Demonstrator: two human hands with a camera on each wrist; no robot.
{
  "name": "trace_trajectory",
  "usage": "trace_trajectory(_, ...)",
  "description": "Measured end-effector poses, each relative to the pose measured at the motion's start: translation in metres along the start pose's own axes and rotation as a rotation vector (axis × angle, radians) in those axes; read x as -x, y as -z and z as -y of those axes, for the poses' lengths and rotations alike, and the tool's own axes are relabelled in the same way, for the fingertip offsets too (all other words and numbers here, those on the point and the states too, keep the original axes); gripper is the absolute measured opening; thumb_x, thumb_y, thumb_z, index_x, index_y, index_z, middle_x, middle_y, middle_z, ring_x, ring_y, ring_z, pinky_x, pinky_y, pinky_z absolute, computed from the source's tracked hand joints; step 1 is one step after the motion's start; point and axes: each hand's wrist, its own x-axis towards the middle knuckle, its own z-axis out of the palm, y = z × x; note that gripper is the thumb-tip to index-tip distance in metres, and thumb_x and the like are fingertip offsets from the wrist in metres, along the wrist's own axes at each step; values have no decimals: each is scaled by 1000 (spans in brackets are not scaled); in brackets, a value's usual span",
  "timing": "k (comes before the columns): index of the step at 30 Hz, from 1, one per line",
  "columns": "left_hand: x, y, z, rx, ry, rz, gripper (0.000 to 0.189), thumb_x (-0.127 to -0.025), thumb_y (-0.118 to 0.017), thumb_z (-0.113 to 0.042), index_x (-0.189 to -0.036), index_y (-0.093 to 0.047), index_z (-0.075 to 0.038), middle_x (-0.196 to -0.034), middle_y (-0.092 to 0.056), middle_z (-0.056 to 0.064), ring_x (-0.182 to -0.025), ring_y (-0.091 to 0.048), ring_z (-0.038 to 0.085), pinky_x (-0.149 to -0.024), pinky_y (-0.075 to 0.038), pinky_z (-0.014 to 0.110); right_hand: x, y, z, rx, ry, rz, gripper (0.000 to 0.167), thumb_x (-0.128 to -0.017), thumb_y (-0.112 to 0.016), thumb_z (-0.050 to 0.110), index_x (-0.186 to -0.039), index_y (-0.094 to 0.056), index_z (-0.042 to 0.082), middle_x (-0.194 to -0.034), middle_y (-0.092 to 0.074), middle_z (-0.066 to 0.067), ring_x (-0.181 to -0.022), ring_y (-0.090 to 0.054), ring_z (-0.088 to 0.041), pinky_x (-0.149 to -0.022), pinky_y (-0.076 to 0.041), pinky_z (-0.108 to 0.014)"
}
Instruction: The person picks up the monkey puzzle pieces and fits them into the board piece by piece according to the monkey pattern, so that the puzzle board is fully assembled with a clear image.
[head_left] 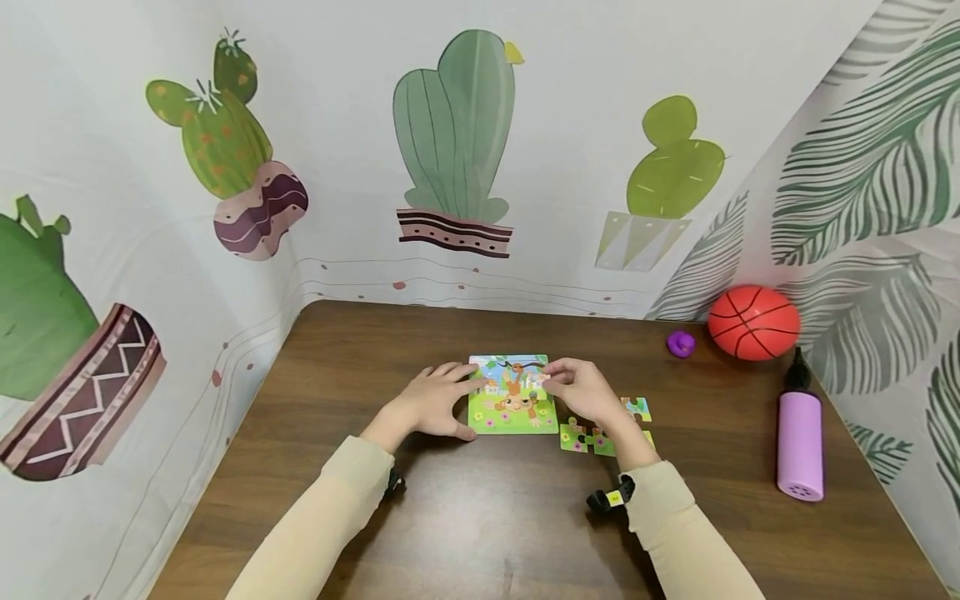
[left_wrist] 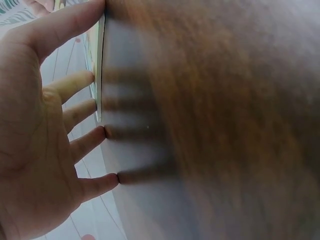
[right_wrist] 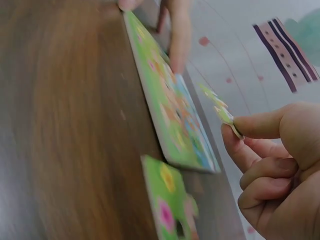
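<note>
1. The left hand (head_left: 437, 400) is spread out flat and grips nothing. Its thumb and pointing finger touch the left side of the puzzle board (head_left: 513, 422).
2. The right hand (head_left: 588, 392) pinches a little puzzle piece (right_wrist: 223, 115) between its thumb and fingers. It holds the piece up over the board's far right part.
3. The puzzle board lies flat on the brown table (head_left: 487, 517), between the two hands. It has a monkey picture with flowers on green grass.
4. More loose pieces (head_left: 574, 438) lie near and partly under the right wrist. Some have flowers on them too.
5. Far out to the right of the right hand are a small purple toy (head_left: 681, 344), a red ball (head_left: 754, 323) and a light purple pump (head_left: 800, 442) with a black tip.
</note>
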Motion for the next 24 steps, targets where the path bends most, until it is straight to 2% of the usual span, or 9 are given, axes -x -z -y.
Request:
trace_trajectory(3, 0, 0, 0, -2, 3, 5, 98, -84, -72, -70, -165, -31, -34, -172, -18, -4, -157, -17, 25, -121, -20, 62, -4, -15, 5, -6, -9, 30, 23, -102, -69, 19, -122, -72, 9, -110, -71, -12, -98, -68, -27, -71, -52, -38)
trace_trajectory(6, 1, 0, 0, 3, -6, -2, 97, -84, -73, -69, -165, -33, -33, -172, -20, -2, -156, -18, 26, -120, -21, 63, -8, -28, 9, -15, -16, 53, 22, -100, -70, 19, -120, -72, 8, -108, -73, -12, -86, -68, -25, -62, -51, -36)
trace_trajectory(10, 1, 2, 0, 10, -17, -15, 96, -84, -73, -68, -164, -34, -31, -171, -23, -1, -156, -21, 26, -119, -22, 64, -13, -42, 12, -8, -23, 58, 21, -99, -71, 19, -116, -73, 8, -101, -74, -8, -75, -67, -20, -59, -52, -34)
trace_trajectory(13, 2, 2, 0, 8, -19, -18, 96, -84, -73, -68, -164, -34, -32, -171, -23, -1, -155, -21, 26, -119, -23, 63, -16, -50, 14, -13, -26, 61, 21, -98, -71, 18, -116, -73, 7, -98, -73, -7, -75, -68, -20, -60, -54, -34)
trace_trajectory(18, 2, 1, 1, 13, -26, -28, 95, -83, -74, -68, -163, -36, -32, -170, -25, -1, -155, -22, 26, -118, -24, 64, -20, -61, 20, -43, -38, 57, 23, -98, -70, 14, -117, -72, 3, -97, -73, -9, -68, -67, -21, -50, -46, -31)
trace_trajectory(22, 3, 0, 1, 32, -32, -30, 94, -84, -75, -66, -163, -37, -34, -171, -24, -1, -156, -21, 28, -118, -22, 66, -23, -69, 23, -56, -52, 30, 22, -97, -69, 13, -116, -71, 2, -96, -73, -9, -71, -69, -21, -53, -49, -30)
trace_trajectory(24, 5, 1, 0, 48, -35, -27, 91, -84, -76, -64, -162, -38, -36, -171, -22, 0, -156, -21, 30, -118, -21, 66, -24, -71, 24, -41, -55, 14, 20, -97, -69, 13, -115, -71, 3, -95, -73, -9, -76, -71, -20, -58, -53, -32)
